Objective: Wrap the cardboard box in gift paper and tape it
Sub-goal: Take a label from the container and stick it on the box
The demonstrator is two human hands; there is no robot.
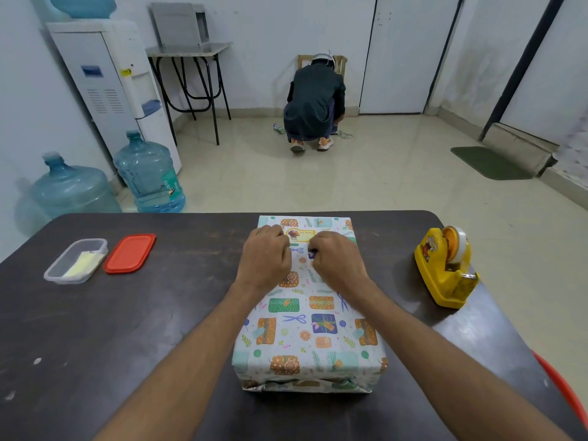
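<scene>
The box (307,329) lies on the dark table (127,345), covered in white gift paper printed with parcels and scissors. Its near end shows folded paper flaps. A yellow label sticker (300,235) sits on top near the far end. My left hand (265,256) and my right hand (337,259) rest on the box's top, fingers curled down, either side of the sticker. The fingertips press at the paper; whether they pinch anything is hidden.
A yellow tape dispenser (445,272) stands at the table's right. A clear plastic tub (76,261) and its red lid (130,253) lie at the left. Beyond the table are water bottles (149,176), a dispenser and a crouching person (313,106).
</scene>
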